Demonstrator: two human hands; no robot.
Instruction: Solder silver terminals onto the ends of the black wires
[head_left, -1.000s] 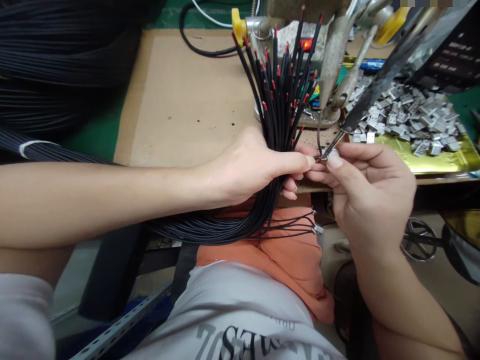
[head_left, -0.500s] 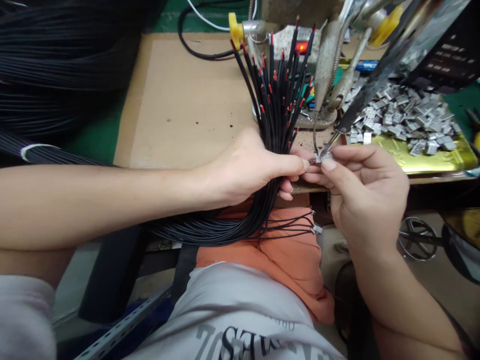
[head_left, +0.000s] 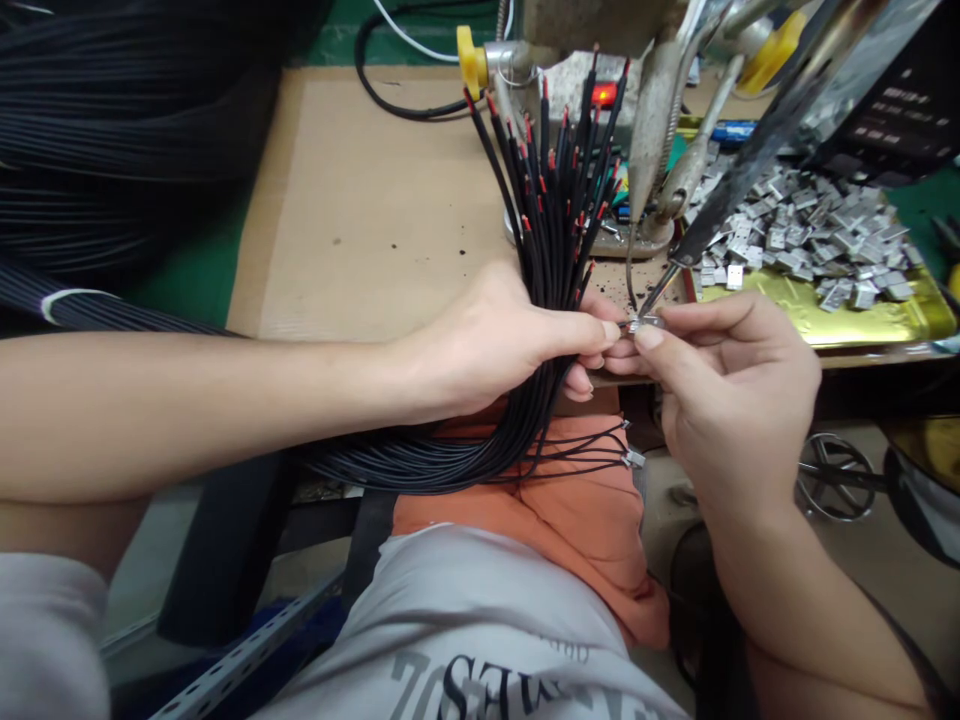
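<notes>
My left hand point(head_left: 510, 335) is closed around a bundle of black cables point(head_left: 551, 230), whose stripped ends with red inner wires fan upward. Its thumb and fingertips also pinch one cable end that points right. In my right hand point(head_left: 727, 370) a small silver USB connector point(head_left: 646, 322) is held between thumb and fingers, against that cable end. The tip of a soldering iron point(head_left: 712, 210) comes down onto the connector from the upper right. A thin solder feed tube point(head_left: 632, 265) ends just above the same spot.
A gold tray point(head_left: 817, 315) heaped with silver USB connectors point(head_left: 795, 230) lies at the right. Behind the bundle stands the soldering machine point(head_left: 600, 25) with yellow knobs. More black cables point(head_left: 112, 120) hang at the left. Several finished cables point(head_left: 585, 455) with connectors rest on my lap.
My hands have shifted very slightly, and the connector sits a little further left under the iron tip. The cable ends have swayed a bit. Both grips stay the same.
</notes>
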